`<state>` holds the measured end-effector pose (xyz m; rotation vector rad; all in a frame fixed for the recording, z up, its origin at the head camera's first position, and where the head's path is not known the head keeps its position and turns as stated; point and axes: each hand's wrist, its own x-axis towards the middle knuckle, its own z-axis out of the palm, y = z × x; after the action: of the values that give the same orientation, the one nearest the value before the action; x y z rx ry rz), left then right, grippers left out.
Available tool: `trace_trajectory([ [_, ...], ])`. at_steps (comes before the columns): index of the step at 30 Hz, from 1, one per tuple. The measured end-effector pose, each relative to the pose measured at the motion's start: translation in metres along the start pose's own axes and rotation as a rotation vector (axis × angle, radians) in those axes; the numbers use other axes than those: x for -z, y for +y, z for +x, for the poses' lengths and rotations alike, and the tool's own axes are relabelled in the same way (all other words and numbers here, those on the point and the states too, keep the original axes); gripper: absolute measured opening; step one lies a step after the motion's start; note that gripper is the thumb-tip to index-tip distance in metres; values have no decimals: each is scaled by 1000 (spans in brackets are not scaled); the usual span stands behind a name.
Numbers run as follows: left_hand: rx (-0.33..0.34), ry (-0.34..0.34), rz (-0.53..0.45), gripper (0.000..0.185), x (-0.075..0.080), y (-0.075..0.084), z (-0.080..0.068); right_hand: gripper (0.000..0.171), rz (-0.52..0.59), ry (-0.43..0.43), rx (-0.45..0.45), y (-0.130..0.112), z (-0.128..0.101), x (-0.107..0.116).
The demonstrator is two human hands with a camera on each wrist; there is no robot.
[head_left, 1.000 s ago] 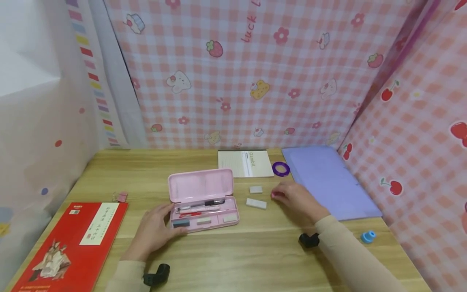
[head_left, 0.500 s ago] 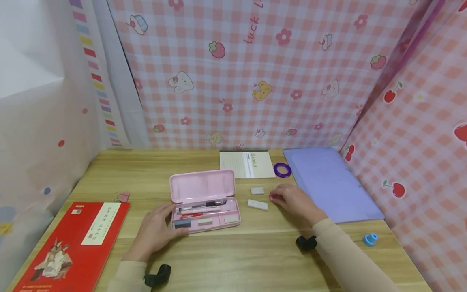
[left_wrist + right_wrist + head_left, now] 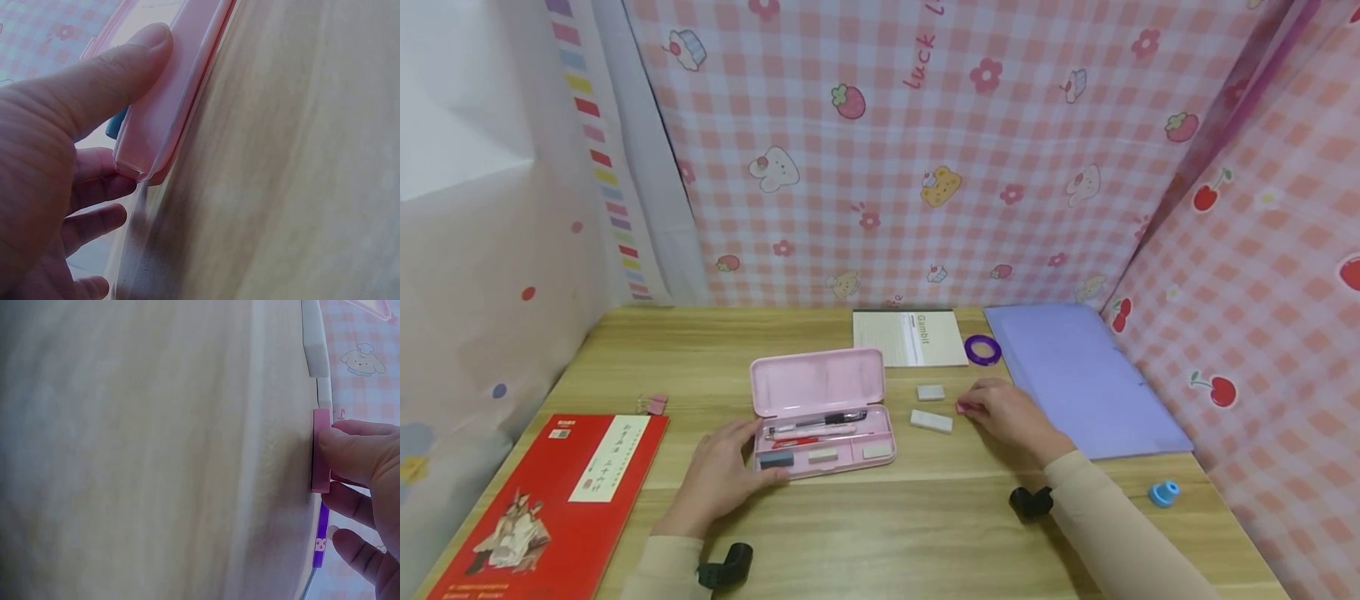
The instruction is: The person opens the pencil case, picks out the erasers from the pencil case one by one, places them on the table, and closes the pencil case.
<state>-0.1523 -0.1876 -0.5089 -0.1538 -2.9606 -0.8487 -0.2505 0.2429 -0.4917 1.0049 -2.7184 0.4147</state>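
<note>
I am looking down at a wooden bench (image 3: 925, 533) walled by pink checked cloth; a red book (image 3: 550, 508) is lying at the left, a lilac folder (image 3: 1082, 375) at the right, a notebook (image 3: 910, 337) at the back; a pink pencil case (image 3: 820, 408) is sitting open in the middle, already holding pens and three erasers in its tray, so the filling is looking partly done; two white erasers (image 3: 931, 420) are lying on the bench just beside the case; my left hand (image 3: 718, 479) is steadying the case's near left corner, thumb pressing on its rim (image 3: 156, 119), fingers curling under; my right hand (image 3: 1011, 412) is pinching a small pink eraser (image 3: 320, 450) on the bench, near the white erasers, not yet lifting it.
</note>
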Motion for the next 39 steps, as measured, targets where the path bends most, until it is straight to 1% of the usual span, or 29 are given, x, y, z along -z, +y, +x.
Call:
trace_trajectory([
  [7, -3, -5, 2, 101, 0, 1, 1, 11, 0, -8, -23, 0, -2, 0],
  [11, -8, -10, 1, 100, 0, 3, 1, 15, -13, -17, -59, -2, -4, 0],
  [14, -18, -7, 4, 99, 0, 3, 2, 22, -21, -6, -84, -7, -5, 1],
  [17, -23, -8, 3, 99, 0, 3, 2, 26, -36, 25, -64, -19, -1, 5],
  [19, -24, -10, 1, 100, 1, 3, 2, 26, -52, 47, -21, -31, 5, 8],
  [23, -28, -20, 3, 100, 2, 2, 1, 27, -66, 83, 107, -60, 21, 9],
  [27, -36, -22, 3, 100, 3, 0, 0, 29, -20, 88, 208, -95, 40, 2],
  [32, -24, -38, -3, 99, 4, -1, -1, 28, 43, 25, 255, -139, 59, -14],
  [35, -15, -46, 1, 98, 4, -1, -2, 26, 40, 5, 274, -161, 69, -25],
  [39, -33, -37, 9, 97, 4, -2, -2, 25, 13, -14, 313, -182, 81, -38],
])
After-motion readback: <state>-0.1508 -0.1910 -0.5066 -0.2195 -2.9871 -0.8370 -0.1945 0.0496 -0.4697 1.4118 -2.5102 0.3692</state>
